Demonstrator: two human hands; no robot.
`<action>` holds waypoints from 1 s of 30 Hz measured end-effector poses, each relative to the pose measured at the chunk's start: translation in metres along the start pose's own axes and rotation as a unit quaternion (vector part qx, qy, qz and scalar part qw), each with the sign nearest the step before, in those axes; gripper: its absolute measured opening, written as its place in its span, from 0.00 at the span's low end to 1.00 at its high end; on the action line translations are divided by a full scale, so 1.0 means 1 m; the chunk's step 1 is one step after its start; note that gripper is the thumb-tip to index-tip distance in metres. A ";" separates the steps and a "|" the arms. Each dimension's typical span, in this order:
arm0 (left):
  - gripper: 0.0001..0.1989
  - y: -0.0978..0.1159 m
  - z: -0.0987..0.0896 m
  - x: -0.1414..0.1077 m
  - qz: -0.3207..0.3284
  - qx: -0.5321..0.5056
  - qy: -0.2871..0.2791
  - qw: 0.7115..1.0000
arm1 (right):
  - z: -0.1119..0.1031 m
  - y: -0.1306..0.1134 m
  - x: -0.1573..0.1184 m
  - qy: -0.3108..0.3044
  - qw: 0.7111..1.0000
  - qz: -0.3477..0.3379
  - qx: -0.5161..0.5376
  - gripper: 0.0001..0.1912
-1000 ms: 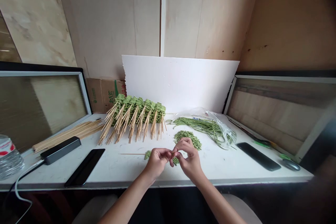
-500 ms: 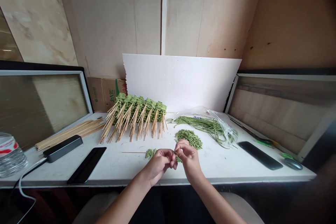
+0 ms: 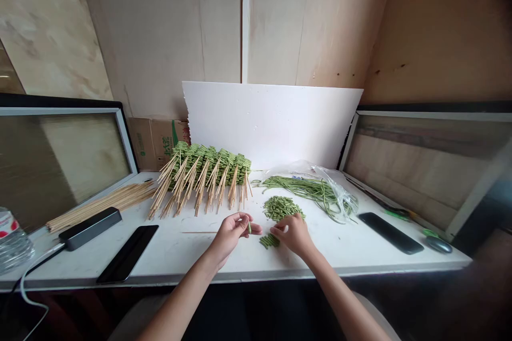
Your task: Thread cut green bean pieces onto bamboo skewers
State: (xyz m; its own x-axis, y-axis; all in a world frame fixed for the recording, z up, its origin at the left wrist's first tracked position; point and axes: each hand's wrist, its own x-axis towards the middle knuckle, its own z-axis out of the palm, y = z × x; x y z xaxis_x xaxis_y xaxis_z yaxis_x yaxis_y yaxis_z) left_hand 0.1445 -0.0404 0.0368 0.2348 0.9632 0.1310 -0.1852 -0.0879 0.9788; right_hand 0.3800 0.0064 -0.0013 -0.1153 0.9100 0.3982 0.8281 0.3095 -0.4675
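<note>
Cut bean bits (image 3: pixel 269 241) lie nearest, just by the right hand (image 3: pixel 295 233); its fingers curl, and I can't tell if they hold one. The left hand (image 3: pixel 232 229) pinches one green bit (image 3: pixel 249 228), other fingers stretched out. It looks light, firm, maybe slippery, so its middle seems best to hold. A bean heap (image 3: pixel 283 207) sits behind.

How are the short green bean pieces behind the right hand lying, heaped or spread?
Heaped: the green bean pieces overlap in a mound.

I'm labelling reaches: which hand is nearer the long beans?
Right. The right hand is in front of the long beans, by the chopped pile; the left hand is farther off, in front and to their left.
</note>
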 end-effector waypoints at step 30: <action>0.12 0.017 -0.084 0.005 -0.001 0.591 0.068 0.804 | -0.022 -0.051 -0.005 -0.082 0.923 0.022 0.376 0.19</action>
State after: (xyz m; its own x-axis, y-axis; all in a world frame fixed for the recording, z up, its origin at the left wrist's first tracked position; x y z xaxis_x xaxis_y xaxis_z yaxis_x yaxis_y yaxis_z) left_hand 0.0626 -0.0157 0.0413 0.1122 0.9754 0.1896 0.8694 -0.1888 0.4567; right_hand 0.3505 -0.0202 0.0380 -0.2229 0.9365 0.2708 0.2258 0.3199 -0.9201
